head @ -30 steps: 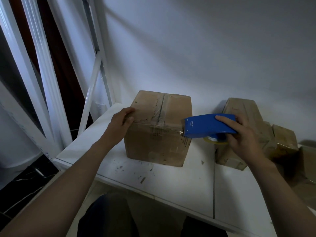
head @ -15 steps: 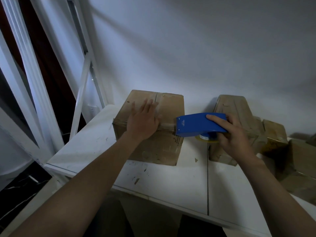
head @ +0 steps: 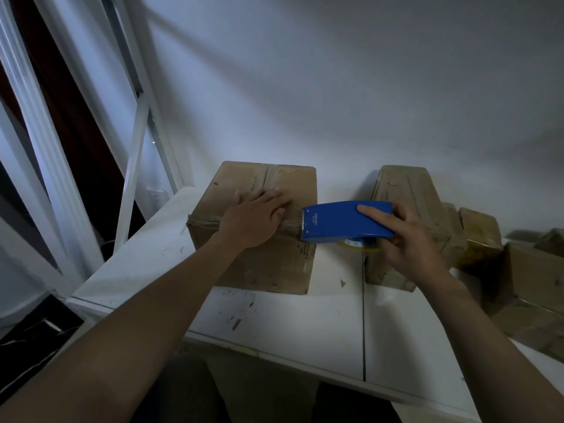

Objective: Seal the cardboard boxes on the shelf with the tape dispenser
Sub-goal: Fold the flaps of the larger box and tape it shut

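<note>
Left hand (head: 258, 216) lies flat, fingers straight, on the box (head: 259, 264) on the shelf (head: 305, 325); right hand (head: 406, 239) grips the dispenser (head: 341, 222) at the box's right top edge.

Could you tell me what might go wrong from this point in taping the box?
The toothed edge of the tape dispenser sits right beside the left hand, flat on the cardboard box; a slip could nick it. The right hand holds the dispenser at the box's right edge, so an off-line pull may wrinkle the tape.
</note>
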A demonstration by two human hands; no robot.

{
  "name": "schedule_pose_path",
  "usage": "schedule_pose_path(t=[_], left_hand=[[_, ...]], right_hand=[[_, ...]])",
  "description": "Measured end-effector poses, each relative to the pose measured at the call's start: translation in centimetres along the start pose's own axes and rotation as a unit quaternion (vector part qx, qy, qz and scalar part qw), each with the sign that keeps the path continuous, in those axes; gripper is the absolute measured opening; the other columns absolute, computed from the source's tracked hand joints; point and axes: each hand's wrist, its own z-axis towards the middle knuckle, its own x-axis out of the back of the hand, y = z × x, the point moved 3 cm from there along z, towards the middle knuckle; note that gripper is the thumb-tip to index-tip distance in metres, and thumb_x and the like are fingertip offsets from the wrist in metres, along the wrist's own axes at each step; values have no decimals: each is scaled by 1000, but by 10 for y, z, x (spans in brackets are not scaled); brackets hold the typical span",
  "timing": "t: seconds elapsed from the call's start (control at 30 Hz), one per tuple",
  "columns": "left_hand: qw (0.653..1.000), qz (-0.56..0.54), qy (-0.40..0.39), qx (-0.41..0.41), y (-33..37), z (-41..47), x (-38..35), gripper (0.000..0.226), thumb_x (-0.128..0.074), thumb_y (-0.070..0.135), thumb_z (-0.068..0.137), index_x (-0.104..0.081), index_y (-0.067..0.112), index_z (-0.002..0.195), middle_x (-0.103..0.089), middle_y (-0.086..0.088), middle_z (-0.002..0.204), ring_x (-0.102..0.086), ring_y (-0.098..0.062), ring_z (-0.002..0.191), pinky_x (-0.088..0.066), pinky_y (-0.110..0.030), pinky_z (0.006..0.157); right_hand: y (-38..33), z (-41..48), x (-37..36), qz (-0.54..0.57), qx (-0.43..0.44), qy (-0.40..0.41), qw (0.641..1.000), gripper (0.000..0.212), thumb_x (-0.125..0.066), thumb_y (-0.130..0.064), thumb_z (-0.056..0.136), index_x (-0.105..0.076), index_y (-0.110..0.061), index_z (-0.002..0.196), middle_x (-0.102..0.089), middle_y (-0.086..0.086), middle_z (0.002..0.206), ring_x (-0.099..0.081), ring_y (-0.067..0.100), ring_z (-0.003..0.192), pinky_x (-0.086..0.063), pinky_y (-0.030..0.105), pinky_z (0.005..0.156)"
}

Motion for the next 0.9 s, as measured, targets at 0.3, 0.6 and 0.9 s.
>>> schedule_pose_path(t=[0.3, 0.6, 0.9], left_hand=[[1000, -6, -5, 8, 0, -1, 2, 48, -13, 48, 106, -23, 48, 153, -15, 18, 165, -7, -15, 154, -4, -58, 122], [1000, 2, -27, 3, 9, -1, 7, 48, -18, 32, 110, -28, 33, 156, -19, 7, 166, -11, -20, 154, -7, -53, 124], [995, -74, 52, 38, 26, -5, 5, 45, -32, 39, 107, -49, 21, 144, -47, 3, 151, -39, -20, 141, -28, -46, 118]], right_hand=[[23, -13, 36, -57, -6, 30, 998, 82, -72, 18, 76, -55, -35, 137, -49, 16, 125, -43, 16, 107, -43, 32, 90], [25, -16, 9, -75, -17, 3, 997, 82, -72, 9, 81, -52, -44, 140, -45, 10, 125, -51, 24, 98, -53, 39, 81], [-6, -18, -27, -19, 19, 12, 1000, 76, -72, 13, 78, -58, -28, 139, -50, 12, 120, -42, 8, 101, -42, 22, 88]])
